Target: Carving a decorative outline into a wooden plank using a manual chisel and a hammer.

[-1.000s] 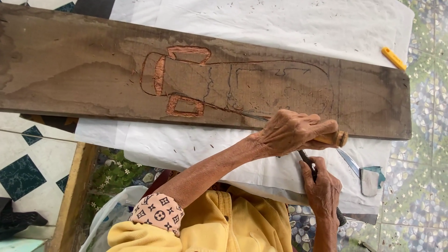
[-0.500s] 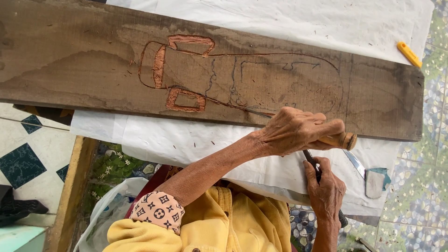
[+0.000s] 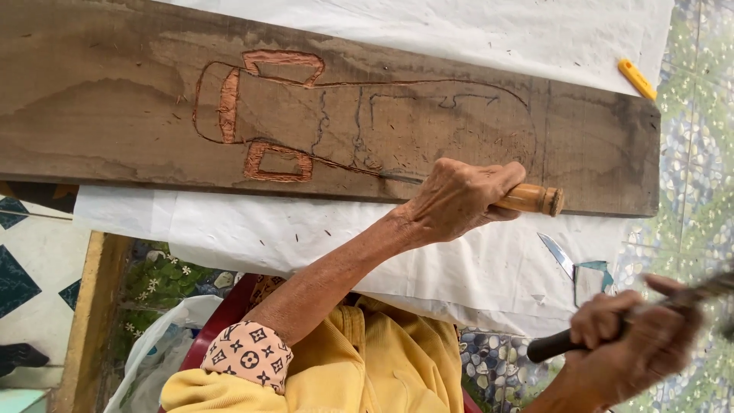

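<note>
A long dark wooden plank lies across a white sheet. A shape is carved into it, with reddish cut grooves at its left end. My left hand is shut on a chisel with a light wooden handle, its tip on the plank's near edge along a carved line. My right hand, low at the right and away from the plank, grips the black handle of a striking tool. The tool's head is blurred.
A yellow marker-like object lies on the sheet past the plank's right end. A loose metal blade rests on the sheet near my right hand. A wooden table edge and a red chair lie below left.
My right hand has swung back from just behind the chisel to the lower right, and the tool is now blurred. My left hand stays on the chisel at the plank.
</note>
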